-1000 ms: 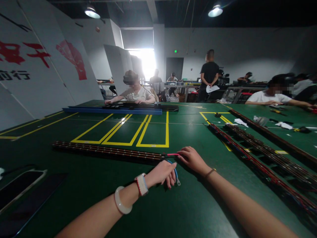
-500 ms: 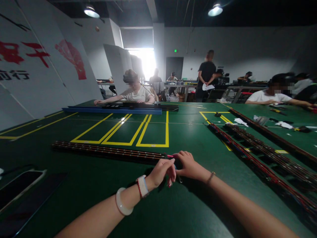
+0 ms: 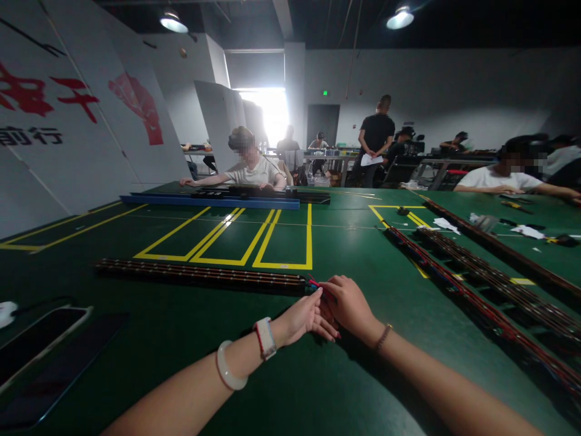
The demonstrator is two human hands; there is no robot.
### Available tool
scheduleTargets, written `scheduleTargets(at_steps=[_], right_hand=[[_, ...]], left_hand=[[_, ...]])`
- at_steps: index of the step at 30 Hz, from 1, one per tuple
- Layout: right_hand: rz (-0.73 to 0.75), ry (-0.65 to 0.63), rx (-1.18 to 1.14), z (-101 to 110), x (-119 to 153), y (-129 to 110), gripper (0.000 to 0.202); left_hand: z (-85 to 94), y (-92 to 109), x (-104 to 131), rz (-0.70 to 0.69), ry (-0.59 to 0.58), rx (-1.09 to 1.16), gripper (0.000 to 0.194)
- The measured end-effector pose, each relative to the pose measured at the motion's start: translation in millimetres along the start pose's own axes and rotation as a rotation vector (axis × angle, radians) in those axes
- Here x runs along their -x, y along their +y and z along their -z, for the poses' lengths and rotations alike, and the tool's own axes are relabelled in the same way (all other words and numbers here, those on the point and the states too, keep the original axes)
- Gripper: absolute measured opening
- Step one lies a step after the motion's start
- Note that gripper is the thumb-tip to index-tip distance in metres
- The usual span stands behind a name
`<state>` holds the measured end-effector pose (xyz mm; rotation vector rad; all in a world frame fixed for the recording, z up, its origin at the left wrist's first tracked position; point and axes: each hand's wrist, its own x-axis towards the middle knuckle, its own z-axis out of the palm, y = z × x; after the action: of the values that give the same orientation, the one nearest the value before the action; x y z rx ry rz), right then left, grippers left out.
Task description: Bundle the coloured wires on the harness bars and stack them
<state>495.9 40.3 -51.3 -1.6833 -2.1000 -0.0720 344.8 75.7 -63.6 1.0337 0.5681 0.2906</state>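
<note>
You seem partway, your right hand (image 3: pixel 353 304) pinching red and blue wires (image 3: pixel 313 282) bunched at the right end of the long dark copper-striped bar (image 3: pixel 206 276), your left hand (image 3: pixel 300 320)'s grip and what remains unclear.

Smooth, glossy green table (image 3: pixel 290 393); plastic-looking red wire (image 3: pixel 313 282); metallic-looking rods (image 3: pixel 218 276); woven cloth strap (image 3: pixel 265 338); polished white bangle (image 3: pixel 222 366); matt paper scraps (image 3: pixel 447 225)

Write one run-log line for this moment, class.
left hand: thumb at wires, other fingers spread | right hand: fingers at wires, grip partly hidden | wires: red and blue, at end of strip | strip: on green table
</note>
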Motion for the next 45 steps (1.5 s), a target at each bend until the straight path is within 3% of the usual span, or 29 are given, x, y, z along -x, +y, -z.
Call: scheduleTargets(at_steps=[8,17,23,27,32,38,45], right_hand=[[0.24,-0.01,0.399,8,3,-14,0.02],[0.337,0.129,0.593,1,13,-30,0.018],[0.212,0.079,0.566,-1,17,-41,0.018],[0.15,0.0,0.517,14,15,-48,0.014],[-0.026,-0.105,0.422,35,11,-51,0.03],[-0.081,-0.292,0.346,36,8,-45,0.035],[-0.133,-0.263,0.406,46,-3,-29,0.032]], left_hand=[[-3.9,-3,-1,-0.072,0.081,0.036,0.052],[-4.3,-2,-6,-0.112,0.218,0.412,0.023],[-1.1,1,-5,-0.05,0.206,0.476,0.017],[0.0,2,-4,-0.036,0.189,0.481,0.017],[3.2,-2,-7,-0.051,0.109,0.436,0.022],[6.7,-10,-9,-0.121,0.072,0.28,0.035],[1.4,-6,-4,-0.131,0.09,0.24,0.036]])
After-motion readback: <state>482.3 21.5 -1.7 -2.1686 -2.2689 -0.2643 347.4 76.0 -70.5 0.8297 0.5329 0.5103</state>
